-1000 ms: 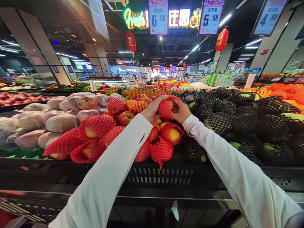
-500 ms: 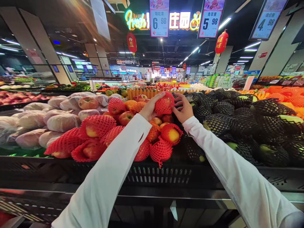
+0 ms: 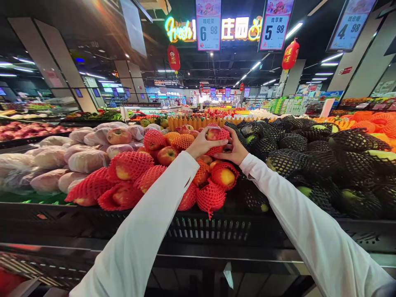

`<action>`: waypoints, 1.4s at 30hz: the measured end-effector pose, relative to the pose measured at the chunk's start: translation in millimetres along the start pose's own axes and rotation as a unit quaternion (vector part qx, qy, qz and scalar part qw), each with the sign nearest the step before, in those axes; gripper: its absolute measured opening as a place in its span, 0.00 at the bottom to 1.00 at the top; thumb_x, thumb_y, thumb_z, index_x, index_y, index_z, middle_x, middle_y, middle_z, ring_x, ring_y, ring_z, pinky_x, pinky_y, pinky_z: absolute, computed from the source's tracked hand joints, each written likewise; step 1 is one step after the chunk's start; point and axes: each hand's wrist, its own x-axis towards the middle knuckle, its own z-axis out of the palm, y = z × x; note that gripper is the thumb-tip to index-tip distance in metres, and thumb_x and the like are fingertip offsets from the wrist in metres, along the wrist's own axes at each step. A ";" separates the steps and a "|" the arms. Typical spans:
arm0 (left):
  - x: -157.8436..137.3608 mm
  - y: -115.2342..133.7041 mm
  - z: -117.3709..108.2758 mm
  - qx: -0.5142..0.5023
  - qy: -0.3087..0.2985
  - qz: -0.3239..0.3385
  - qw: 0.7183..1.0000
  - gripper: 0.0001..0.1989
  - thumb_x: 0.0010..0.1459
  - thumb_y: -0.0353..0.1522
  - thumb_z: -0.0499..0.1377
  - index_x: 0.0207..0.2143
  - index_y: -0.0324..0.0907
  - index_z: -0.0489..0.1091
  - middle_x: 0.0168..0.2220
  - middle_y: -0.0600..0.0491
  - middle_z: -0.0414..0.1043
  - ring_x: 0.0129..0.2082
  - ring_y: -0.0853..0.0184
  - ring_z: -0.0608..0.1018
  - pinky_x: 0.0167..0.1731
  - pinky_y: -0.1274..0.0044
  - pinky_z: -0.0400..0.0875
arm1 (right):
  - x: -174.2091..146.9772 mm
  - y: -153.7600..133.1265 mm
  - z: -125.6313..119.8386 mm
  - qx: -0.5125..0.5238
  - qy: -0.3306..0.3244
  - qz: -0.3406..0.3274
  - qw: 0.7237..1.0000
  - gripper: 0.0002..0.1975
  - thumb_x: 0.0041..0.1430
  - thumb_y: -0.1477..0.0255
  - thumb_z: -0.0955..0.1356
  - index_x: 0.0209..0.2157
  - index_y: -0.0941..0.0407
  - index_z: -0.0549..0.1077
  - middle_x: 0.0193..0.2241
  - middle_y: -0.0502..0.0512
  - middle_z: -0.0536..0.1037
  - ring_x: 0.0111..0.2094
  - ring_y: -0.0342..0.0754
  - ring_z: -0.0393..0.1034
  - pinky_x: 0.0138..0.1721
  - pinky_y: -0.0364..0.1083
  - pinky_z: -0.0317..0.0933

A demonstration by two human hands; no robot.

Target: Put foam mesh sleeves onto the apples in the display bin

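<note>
Between my two hands, above the apple pile, is a red apple (image 3: 213, 133) in a red foam net (image 3: 223, 134). My left hand (image 3: 202, 143) grips it from the left, thumb across its front. From the right, the fingers of my right hand (image 3: 234, 147) close on its netted side. The apple's bare skin shows at the left and the net covers the right. Just below lie more apples, some in red nets, such as a netted apple (image 3: 225, 176), and one in an orange net (image 3: 201, 172). A bare apple (image 3: 167, 155) sits left of my left hand.
Film-wrapped apples (image 3: 88, 158) fill the left side of the display. Fruit in black foam nets (image 3: 287, 165) is heaped on the right. A black slatted crate wall (image 3: 210, 229) runs along the front. Price signs (image 3: 208, 29) and red lanterns (image 3: 173, 57) hang overhead.
The held apple has turned within my hands, so its bare skin now shows at the left. My left thumb has come across its front, and my right hand has shifted slightly left.
</note>
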 end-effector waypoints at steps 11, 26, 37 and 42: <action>4.1 -1.5 -5.4 0.162 0.007 0.055 0.985 0.34 0.46 0.43 0.71 0.52 0.37 0.65 0.53 0.41 0.71 0.52 0.57 0.75 0.55 0.63 0.70 | 2.3 2.7 -8.0 -0.098 0.201 -0.006 0.975 0.44 0.27 0.59 0.81 0.50 0.52 0.68 0.45 0.55 0.78 0.34 0.49 0.75 0.38 0.51 0.75; 6.3 -3.5 -9.5 0.120 -0.040 0.070 0.989 0.40 0.40 0.43 0.74 0.55 0.40 0.66 0.52 0.42 0.74 0.51 0.57 0.77 0.52 0.63 0.72 | 3.9 -13.2 -1.0 0.147 0.187 0.161 0.958 0.36 0.29 0.51 0.79 0.37 0.51 0.64 0.28 0.46 0.77 0.26 0.46 0.74 0.24 0.46 0.74; 5.6 -1.8 -13.2 0.225 0.101 0.087 0.965 0.30 0.45 0.48 0.67 0.45 0.35 0.74 0.41 0.45 0.78 0.40 0.59 0.78 0.45 0.68 0.71 | 6.9 -15.9 -7.9 0.128 0.138 0.158 0.969 0.21 0.42 0.60 0.72 0.40 0.50 0.69 0.29 0.46 0.76 0.24 0.45 0.74 0.25 0.43 0.66; 4.8 -2.2 -14.6 0.198 0.069 0.074 0.975 0.29 0.45 0.49 0.65 0.43 0.35 0.75 0.42 0.46 0.79 0.43 0.59 0.78 0.47 0.69 0.70 | 5.2 -12.7 -9.6 0.002 0.221 0.034 0.975 0.22 0.38 0.61 0.73 0.38 0.53 0.73 0.35 0.50 0.78 0.23 0.40 0.66 0.25 0.43 0.62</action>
